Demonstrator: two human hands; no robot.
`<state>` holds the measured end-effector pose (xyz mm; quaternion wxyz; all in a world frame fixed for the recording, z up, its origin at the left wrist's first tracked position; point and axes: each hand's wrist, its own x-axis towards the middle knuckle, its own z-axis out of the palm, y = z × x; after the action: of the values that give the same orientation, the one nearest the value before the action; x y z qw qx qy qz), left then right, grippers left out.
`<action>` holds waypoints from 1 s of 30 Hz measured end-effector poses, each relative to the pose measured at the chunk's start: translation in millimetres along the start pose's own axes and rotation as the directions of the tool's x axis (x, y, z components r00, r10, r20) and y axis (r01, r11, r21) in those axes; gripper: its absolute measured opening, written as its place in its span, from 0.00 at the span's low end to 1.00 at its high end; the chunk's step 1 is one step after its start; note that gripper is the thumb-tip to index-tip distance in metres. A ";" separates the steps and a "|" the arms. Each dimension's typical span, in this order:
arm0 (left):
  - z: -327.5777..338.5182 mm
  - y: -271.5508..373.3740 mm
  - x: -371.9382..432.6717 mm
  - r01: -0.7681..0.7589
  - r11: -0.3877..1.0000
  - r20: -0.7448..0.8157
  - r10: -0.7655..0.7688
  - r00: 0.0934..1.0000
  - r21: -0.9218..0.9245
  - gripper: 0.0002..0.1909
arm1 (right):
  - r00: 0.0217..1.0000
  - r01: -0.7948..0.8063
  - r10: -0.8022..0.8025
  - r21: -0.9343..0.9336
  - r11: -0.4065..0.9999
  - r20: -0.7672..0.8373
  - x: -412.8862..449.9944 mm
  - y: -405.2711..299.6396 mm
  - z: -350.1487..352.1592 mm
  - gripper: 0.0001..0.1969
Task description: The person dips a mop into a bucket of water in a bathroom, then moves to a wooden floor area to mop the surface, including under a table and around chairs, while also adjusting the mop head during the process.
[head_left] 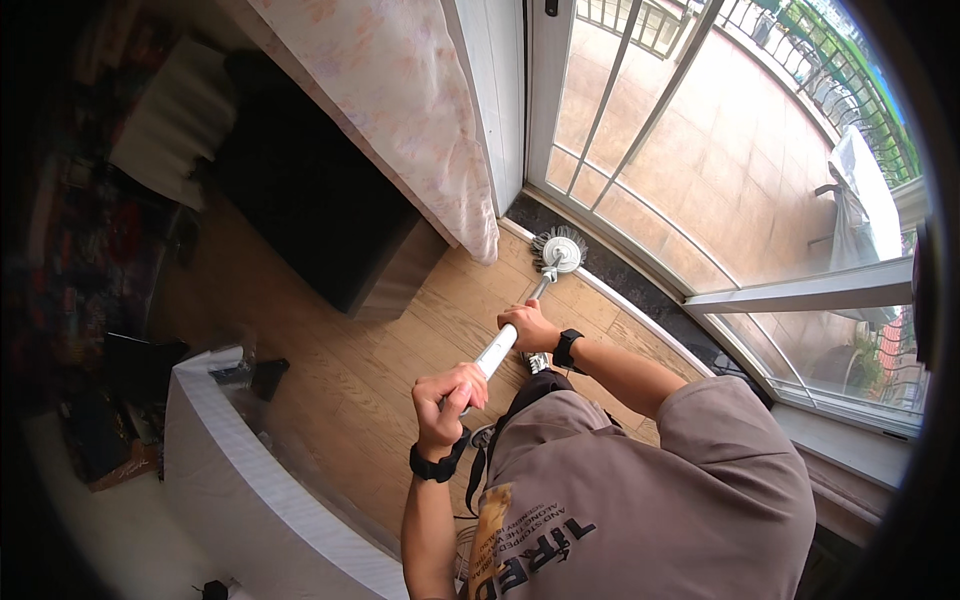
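A spin mop with a white-and-silver pole [496, 351] runs slantwise across the view before me. My left hand [451, 401] is closed around the pole's near end. Farther down, my right hand [529, 328] wraps the pole where the white section gives way to thin metal. The round white mop head [562, 253] with grey strands lies at the far end. It rests across the white floor strip [600, 289], between the wood floor [442, 300] and the dark stone sill [622, 268]. Each of my wrists wears a black band.
Glass sliding doors [652, 195] in pale frames stand beyond the sill, with a tiled balcony [750, 142] outside. A floral curtain [405, 105] hangs beside a dark box-like piece of furniture [300, 187]. A white curved-looking panel [247, 465] stands at lower left. My shoe [537, 363] is near the pole.
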<state>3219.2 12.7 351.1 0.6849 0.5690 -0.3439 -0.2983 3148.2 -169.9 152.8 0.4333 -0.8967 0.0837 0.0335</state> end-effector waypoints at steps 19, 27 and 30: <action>-45.9 143.0 -210.1 0.334 0.906 -0.572 -0.134 0.809 0.261 0.17 | 0.540 0.403 -0.503 0.317 0.859 0.675 -10.5 -214.1 189.3 0.14; -45.1 117.3 -225.2 0.386 0.698 -0.603 0.082 0.794 0.603 0.13 | 0.343 0.696 -0.633 0.264 0.668 0.694 -16.6 -230.8 239.3 0.31; -62.9 75.9 -213.1 0.389 0.706 -0.679 0.178 0.712 0.592 0.12 | 0.449 0.527 -0.486 0.216 0.822 0.750 -6.0 -236.7 174.6 0.23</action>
<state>3146.7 232.6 390.4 0.4730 0.8727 -0.1112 0.0485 3186.9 112.0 227.5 0.3932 -0.7839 -0.3837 0.2893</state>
